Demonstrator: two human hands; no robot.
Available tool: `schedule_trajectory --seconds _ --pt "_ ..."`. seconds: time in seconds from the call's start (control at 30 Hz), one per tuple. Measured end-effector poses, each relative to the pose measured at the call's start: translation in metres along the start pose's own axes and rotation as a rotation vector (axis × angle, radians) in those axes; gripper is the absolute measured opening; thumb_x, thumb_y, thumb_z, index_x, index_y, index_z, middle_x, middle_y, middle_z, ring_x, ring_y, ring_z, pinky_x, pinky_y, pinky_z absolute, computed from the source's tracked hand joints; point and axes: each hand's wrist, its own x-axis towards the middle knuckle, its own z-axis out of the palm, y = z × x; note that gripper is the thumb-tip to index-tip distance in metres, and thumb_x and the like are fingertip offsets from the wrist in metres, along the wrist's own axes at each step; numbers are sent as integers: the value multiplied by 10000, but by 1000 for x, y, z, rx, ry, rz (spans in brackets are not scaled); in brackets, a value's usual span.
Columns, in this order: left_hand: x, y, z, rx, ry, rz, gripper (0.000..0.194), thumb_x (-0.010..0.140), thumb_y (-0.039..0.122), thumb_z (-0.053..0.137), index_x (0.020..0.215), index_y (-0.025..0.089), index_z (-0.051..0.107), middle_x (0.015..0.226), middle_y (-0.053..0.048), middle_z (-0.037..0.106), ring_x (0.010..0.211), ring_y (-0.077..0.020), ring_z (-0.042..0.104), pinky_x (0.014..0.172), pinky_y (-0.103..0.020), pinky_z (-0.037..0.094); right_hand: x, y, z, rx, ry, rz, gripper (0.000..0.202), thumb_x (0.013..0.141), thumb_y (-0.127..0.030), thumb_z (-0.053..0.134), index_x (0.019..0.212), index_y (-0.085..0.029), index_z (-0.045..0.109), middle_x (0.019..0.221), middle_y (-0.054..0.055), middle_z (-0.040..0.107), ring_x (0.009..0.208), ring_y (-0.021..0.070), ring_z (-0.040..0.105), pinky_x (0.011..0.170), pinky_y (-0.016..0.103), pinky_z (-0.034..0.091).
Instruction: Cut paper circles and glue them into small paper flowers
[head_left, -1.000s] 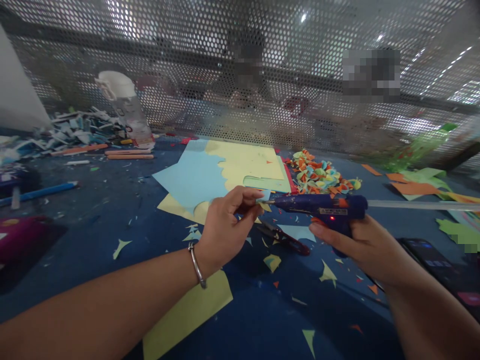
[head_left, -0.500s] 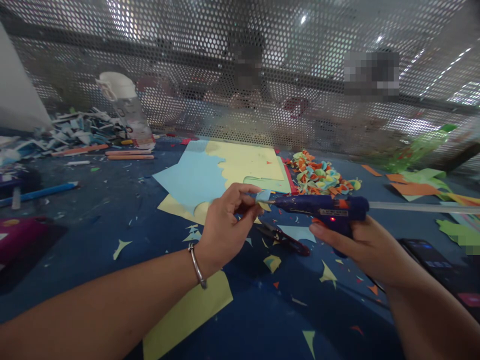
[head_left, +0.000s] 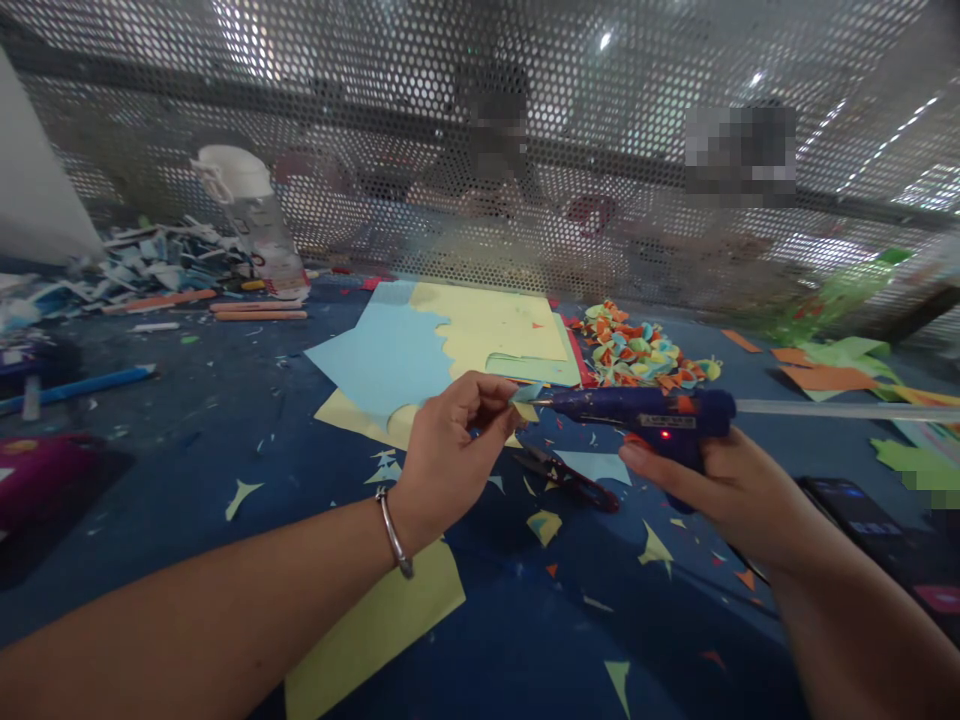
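Note:
Between thumb and fingers, my left hand [head_left: 457,440] pinches small blue and yellow paper pieces [head_left: 528,396]. My right hand [head_left: 720,480] is wrapped round the handle of a dark blue glue gun [head_left: 637,405], whose red light is lit and whose clear glue stick [head_left: 825,409] sticks out at the back. The gun's metal tip is at the paper pieces; whether it touches them is hard to tell. Dark scissors [head_left: 570,480] lie below the gun. Blue [head_left: 375,350] and yellow [head_left: 502,320] sheets lie behind my left hand.
A heap of small coloured paper pieces [head_left: 637,345] lies at the back right, a phone [head_left: 862,520] at the right. A bottle [head_left: 262,230], paper strips [head_left: 157,260] and a magenta case [head_left: 45,480] are at the left. A perforated metal screen [head_left: 360,120] stands behind, with people beyond it.
My left fingers have shifted very slightly, and the blue paper piece in them has tilted a little. The glue gun has hardly moved.

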Motion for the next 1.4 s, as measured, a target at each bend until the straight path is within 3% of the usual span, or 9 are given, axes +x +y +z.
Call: schedule_trajectory --seconds 0.17,0.3,0.43,0.63,0.77,0.9,1.03,1.17,1.4 --pt "1 3 0 -35 -4 -41 93 843 231 652 927 211 616 759 -16 701 714 -147 685 678 -296 576 4 0 -2 3 -23 48 379 862 -556 610 715 -209 654 652 14 653 620 180 612 607 292 520" --pt "4 1 2 -153 -5 -125 122 809 218 677 898 212 594 727 -2 684 683 -138 682 683 -301 587 11 6 -2 51 -120 282 523 828 -615 615 528 -193 539 469 -1 517 431 119 485 420 246 390" --pt "6 -6 4 -294 -39 -286 177 774 234 720 880 208 580 707 -5 699 658 -139 688 692 -316 601 20 16 2 188 -178 476 473 793 -566 675 543 -185 550 487 -1 566 413 106 507 404 227 398" --pt "4 -5 3 -346 -126 -339 229 761 237 748 930 200 599 729 -21 728 655 -139 686 692 -323 599 27 29 8 201 -210 537 431 784 -587 668 673 -173 623 533 -16 568 458 121 525 441 242 442" --pt "4 -1 4 -373 -162 -357 230 750 221 759 916 199 601 693 -4 718 646 -135 694 686 -306 602 29 41 7 -161 -183 371 531 805 -677 596 583 -196 573 485 -37 445 453 116 449 445 244 329" --pt "2 -1 6 -343 -205 -375 239 754 234 751 925 196 589 701 -19 729 658 -154 715 675 -314 609 25 39 6 -439 4 314 488 819 -662 584 633 -211 600 557 1 560 521 148 510 490 264 322" --pt "-1 -1 8 -312 -264 -387 231 753 241 735 927 204 587 700 -21 728 675 -165 725 653 -305 607 15 14 14 -208 174 114 347 877 -543 602 854 -202 663 689 15 640 570 130 545 566 261 441" --pt "-3 0 10 -283 -318 -371 212 739 218 732 897 209 591 649 9 703 616 -143 703 620 -276 592 6 -7 29 -45 91 -147 270 912 -411 623 1053 -187 671 851 42 658 664 121 596 607 241 500" --pt "-6 1 11 -218 -399 -392 172 742 219 722 870 220 606 657 0 720 640 -155 719 656 -300 600 4 -15 41 -69 -7 -340 167 944 -295 588 1023 -175 672 857 42 656 700 121 603 630 241 493"
